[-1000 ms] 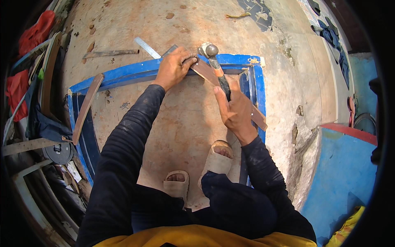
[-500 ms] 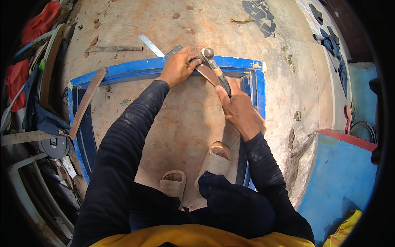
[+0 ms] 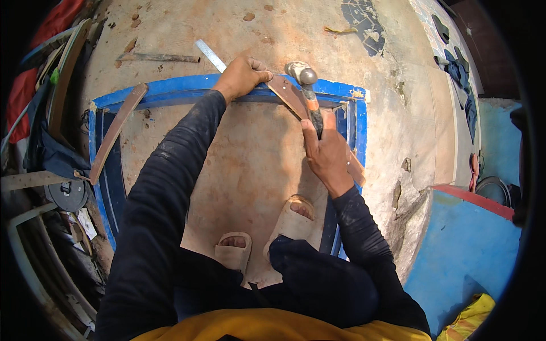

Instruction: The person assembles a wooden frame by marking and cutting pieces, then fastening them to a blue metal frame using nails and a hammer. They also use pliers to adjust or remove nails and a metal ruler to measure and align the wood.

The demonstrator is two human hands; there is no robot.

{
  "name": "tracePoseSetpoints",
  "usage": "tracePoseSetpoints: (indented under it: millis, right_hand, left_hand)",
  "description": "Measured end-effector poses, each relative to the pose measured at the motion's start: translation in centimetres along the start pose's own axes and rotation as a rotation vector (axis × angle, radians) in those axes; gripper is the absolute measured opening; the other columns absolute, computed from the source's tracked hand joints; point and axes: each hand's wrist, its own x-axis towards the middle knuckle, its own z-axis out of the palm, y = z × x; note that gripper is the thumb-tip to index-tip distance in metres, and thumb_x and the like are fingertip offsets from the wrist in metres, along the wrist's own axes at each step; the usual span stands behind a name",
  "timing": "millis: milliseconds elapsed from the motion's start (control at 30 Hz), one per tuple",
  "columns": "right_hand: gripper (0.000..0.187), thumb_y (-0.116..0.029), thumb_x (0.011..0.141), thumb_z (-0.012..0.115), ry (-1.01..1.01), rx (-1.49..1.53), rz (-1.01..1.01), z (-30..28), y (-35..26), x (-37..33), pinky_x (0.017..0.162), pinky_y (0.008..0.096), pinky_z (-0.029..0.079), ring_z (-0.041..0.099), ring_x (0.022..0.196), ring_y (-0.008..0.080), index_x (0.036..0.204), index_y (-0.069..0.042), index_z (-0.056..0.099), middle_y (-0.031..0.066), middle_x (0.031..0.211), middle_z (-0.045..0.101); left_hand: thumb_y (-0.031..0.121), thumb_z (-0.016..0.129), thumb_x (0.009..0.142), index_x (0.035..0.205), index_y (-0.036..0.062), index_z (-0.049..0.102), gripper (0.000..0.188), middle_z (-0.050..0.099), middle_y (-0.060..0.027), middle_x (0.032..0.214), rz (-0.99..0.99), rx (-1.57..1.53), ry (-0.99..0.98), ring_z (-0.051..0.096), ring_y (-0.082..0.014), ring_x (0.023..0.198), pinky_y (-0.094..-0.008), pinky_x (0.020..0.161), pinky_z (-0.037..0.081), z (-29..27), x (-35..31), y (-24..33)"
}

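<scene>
My right hand (image 3: 331, 153) is wrapped around the dark handle of a hammer (image 3: 313, 105), which has an orange band below its rounded metal head. The head hangs over the far bar of a blue wooden frame (image 3: 187, 84). A brown wooden strip (image 3: 293, 98) slants across the frame's far right corner, passing beneath the hammer and my right hand. Small nail heads or pale spots show near its upper end. My left hand (image 3: 242, 78) is closed at that end, thumb against the strip. From behind its fingers sticks out a metal ruler-like blade (image 3: 210, 55).
Another brown strip (image 3: 116, 133) crosses the frame's far left corner. A rusty rod (image 3: 159, 57) lies beyond the frame. Timber and cloth are piled at the left, beside a round grey lid (image 3: 68, 194). A blue surface (image 3: 455, 244) with a red edge stands at right. My sandalled feet are inside the frame.
The hammer head has shifted right and slightly nearer, uncovering more of the strip's upper end. My left hand has moved a little left, covering the dark part by the metal blade.
</scene>
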Motion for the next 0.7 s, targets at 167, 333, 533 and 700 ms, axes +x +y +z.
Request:
tracePoseSetpoints:
  millis: [167, 333, 533, 700]
  right_hand:
    - [0.046, -0.042, 0.109, 0.062, 0.065, 0.093, -0.105, -0.3, 0.8, 0.4, 0.075, 0.0547, 0.056, 0.072, 0.089, 0.0505, 0.129, -0.001, 0.058, 0.0329, 0.1, 0.072]
    - [0.051, -0.044, 0.11, 0.059, 0.116, 0.135, -0.172, 0.6, 0.7, -0.1, 0.073, 0.0537, 0.056, 0.072, 0.086, 0.051, 0.132, 0.002, 0.055, 0.0319, 0.092, 0.071]
    - [0.047, -0.043, 0.11, 0.061, 0.051, 0.146, -0.027, 0.8, 0.2, 0.3, 0.069, 0.0498, 0.054, 0.07, 0.08, 0.0492, 0.127, 0.0, 0.058, 0.0279, 0.085, 0.07]
    - [0.037, -0.031, 0.107, 0.068, 0.081, 0.068, -0.085, 0.5, -0.5, -0.4, 0.074, 0.0493, 0.055, 0.069, 0.084, 0.0487, 0.121, 0.003, 0.058, 0.0307, 0.094, 0.068]
  left_hand:
    - [0.027, 0.083, 0.097, 0.107, -0.002, 0.082, 0.031, 0.08, -0.0102, 0.091, 0.02, 0.043, 0.005, 0.072, -0.0161, 0.082, -0.0329, 0.08, 0.057, 0.0, -0.2, 0.3]
    - [0.029, 0.083, 0.095, 0.107, 0.0022, 0.085, 0.029, 0.082, -0.018, 0.097, 0.01, 0.032, 0.03, 0.078, -0.027, 0.087, -0.0384, 0.085, 0.059, 0.1, -0.5, 0.3]
    - [0.03, 0.081, 0.096, 0.11, 0.0031, 0.085, 0.03, 0.081, -0.02, 0.097, 0.055, 0.091, 0.03, 0.078, -0.0309, 0.088, -0.04, 0.084, 0.059, 0.0, -0.8, 0.4]
    - [0.031, 0.08, 0.096, 0.109, 0.0039, 0.085, 0.03, 0.081, -0.0204, 0.098, 0.07, 0.105, 0.042, 0.078, -0.0318, 0.09, -0.0413, 0.086, 0.059, 0.1, -0.9, 0.2]
